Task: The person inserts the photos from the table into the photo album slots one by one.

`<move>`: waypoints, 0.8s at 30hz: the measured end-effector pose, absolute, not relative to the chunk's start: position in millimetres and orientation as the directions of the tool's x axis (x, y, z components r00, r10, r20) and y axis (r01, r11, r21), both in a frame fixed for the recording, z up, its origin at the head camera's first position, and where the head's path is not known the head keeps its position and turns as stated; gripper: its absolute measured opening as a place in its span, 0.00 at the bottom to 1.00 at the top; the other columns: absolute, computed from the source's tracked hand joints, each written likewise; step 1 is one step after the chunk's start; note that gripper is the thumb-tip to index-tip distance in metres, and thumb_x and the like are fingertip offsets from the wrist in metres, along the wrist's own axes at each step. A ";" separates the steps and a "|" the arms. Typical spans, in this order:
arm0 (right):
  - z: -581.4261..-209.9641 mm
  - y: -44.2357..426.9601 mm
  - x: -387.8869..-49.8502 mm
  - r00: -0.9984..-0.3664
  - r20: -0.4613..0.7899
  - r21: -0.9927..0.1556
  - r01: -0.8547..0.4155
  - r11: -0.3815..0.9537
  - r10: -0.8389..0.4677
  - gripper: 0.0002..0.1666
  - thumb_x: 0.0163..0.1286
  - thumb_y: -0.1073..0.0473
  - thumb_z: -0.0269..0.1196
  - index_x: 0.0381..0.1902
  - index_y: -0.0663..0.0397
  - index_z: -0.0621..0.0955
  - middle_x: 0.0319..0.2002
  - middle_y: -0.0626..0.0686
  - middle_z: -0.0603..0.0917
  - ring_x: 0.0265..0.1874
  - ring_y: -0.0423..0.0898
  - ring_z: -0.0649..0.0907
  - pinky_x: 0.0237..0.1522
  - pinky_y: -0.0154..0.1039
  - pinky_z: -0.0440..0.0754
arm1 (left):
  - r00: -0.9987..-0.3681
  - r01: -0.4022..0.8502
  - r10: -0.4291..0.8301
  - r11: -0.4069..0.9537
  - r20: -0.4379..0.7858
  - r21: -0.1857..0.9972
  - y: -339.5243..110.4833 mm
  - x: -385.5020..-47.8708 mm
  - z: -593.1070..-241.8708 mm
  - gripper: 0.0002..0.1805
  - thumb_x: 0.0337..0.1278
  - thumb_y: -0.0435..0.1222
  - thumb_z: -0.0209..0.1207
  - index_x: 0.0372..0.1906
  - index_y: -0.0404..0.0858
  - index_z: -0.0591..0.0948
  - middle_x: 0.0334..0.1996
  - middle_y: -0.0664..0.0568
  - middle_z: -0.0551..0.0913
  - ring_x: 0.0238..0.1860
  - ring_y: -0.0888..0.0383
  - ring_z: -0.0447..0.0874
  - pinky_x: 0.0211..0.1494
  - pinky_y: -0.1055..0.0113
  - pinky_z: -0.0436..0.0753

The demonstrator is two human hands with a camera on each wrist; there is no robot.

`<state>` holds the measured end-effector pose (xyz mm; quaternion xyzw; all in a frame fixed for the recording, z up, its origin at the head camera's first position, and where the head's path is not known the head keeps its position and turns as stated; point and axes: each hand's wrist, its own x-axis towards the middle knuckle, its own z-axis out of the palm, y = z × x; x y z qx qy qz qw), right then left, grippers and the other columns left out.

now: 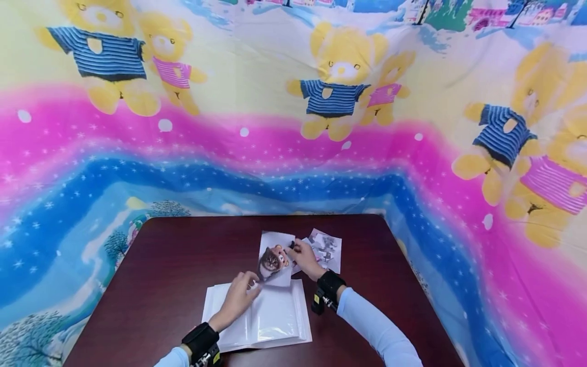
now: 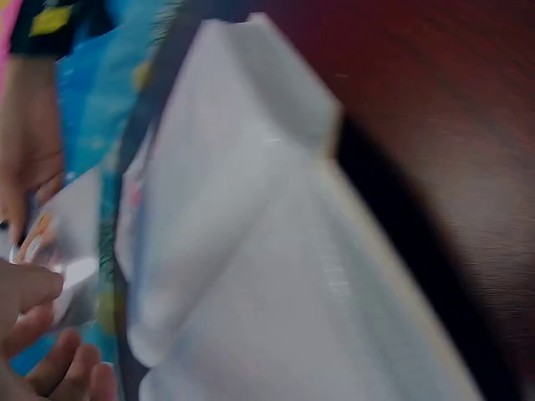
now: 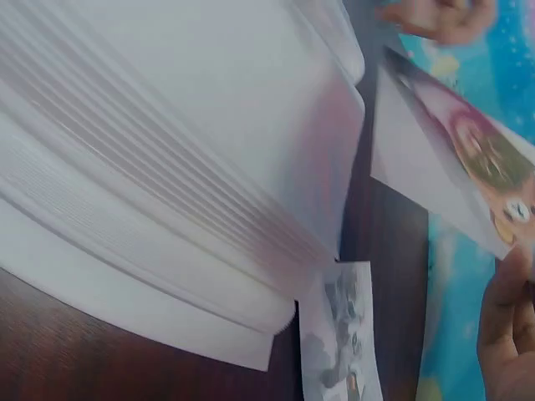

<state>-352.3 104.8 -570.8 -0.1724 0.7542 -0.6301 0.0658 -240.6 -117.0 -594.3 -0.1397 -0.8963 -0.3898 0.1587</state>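
Note:
My right hand (image 1: 305, 259) pinches the right edge of a photo print (image 1: 273, 255) showing a cat and a teddy bear; thumb and fingers on that edge also show in the right wrist view. The print (image 3: 447, 142) is raised and tilted beyond the far edge of an open photo album (image 1: 275, 313) with clear sleeve pages. My left hand (image 1: 238, 298) hovers over the album's left page, fingers loosely bent near the print's lower left corner. In the right wrist view a small gap separates that left hand (image 3: 447, 18) from the corner.
More loose photo prints (image 1: 329, 251) lie overlapping beyond the album, to the right. Everything rests on a dark reddish-brown table (image 1: 169, 270). A patterned cloth (image 1: 257, 188) with bears hangs behind and beside the table.

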 end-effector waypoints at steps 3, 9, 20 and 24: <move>-570.5 103.9 -359.7 -0.952 0.121 -0.974 -0.169 0.152 -0.281 0.11 0.76 0.68 0.54 0.33 0.69 0.66 0.22 0.55 0.70 0.24 0.64 0.75 0.29 0.55 0.81 | -0.867 0.475 0.288 0.720 0.406 0.506 -112.2 -236.9 -603.5 0.16 0.49 0.32 0.72 0.42 0.36 0.80 0.34 0.48 0.79 0.36 0.50 0.78 0.36 0.58 0.74; -569.8 93.7 -361.6 -0.968 0.086 -0.991 -0.108 0.081 -0.234 0.05 0.76 0.72 0.51 0.40 0.73 0.69 0.27 0.57 0.73 0.28 0.68 0.75 0.31 0.59 0.81 | -0.758 0.640 0.545 0.726 0.358 0.251 -108.9 -240.0 -612.2 0.27 0.48 0.42 0.73 0.53 0.36 0.80 0.53 0.37 0.80 0.57 0.41 0.77 0.53 0.42 0.76; -590.6 76.1 -367.1 -0.992 0.088 -0.992 -0.095 0.079 -0.094 0.03 0.71 0.74 0.53 0.40 0.71 0.69 0.32 0.68 0.79 0.20 0.57 0.79 0.24 0.51 0.83 | -0.691 0.702 0.620 0.698 0.372 0.141 -114.3 -240.5 -627.9 0.23 0.53 0.47 0.69 0.51 0.39 0.82 0.57 0.34 0.78 0.59 0.39 0.76 0.58 0.38 0.73; -601.4 72.2 -371.7 -0.996 0.073 -0.993 -0.078 0.091 -0.057 0.03 0.72 0.72 0.55 0.38 0.66 0.70 0.31 0.62 0.80 0.15 0.49 0.78 0.25 0.55 0.83 | -0.687 0.696 0.603 0.707 0.406 0.129 -114.6 -239.1 -628.9 0.23 0.53 0.47 0.69 0.50 0.39 0.82 0.55 0.35 0.78 0.58 0.40 0.76 0.57 0.39 0.74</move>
